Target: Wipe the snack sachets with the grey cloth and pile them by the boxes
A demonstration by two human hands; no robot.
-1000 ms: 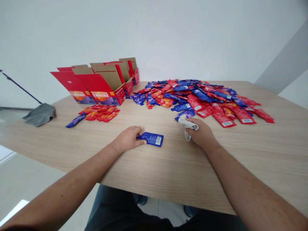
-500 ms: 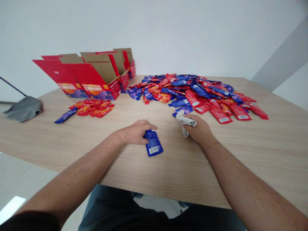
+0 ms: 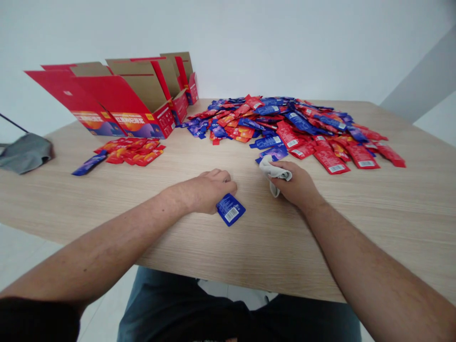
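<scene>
My left hand (image 3: pixel 213 191) is closed on the upper end of a blue sachet (image 3: pixel 231 209), whose printed, barcoded lower half sticks out past my fingers just above the table. Bunched in my right hand (image 3: pixel 296 184) is a white cloth (image 3: pixel 273 171), gripped between thumb and fingers. Just beyond the cloth lies a blue and purple sachet (image 3: pixel 276 152) at the near edge of a large pile of red and blue sachets (image 3: pixel 249 124).
Open red cartons (image 3: pixel 123 102) stand in a row at the back left. In front of them lies a small group of red sachets (image 3: pixel 137 151) with one blue sachet (image 3: pixel 90 163) beside it. A grey cloth-like thing (image 3: pixel 26 153) is at the far left of the wooden table (image 3: pixel 270 251).
My left hand has turned and its fingers have closed further over the blue sachet, covering its upper part. The right hand keeps the cloth in nearly the same place. The view has shifted slightly.
</scene>
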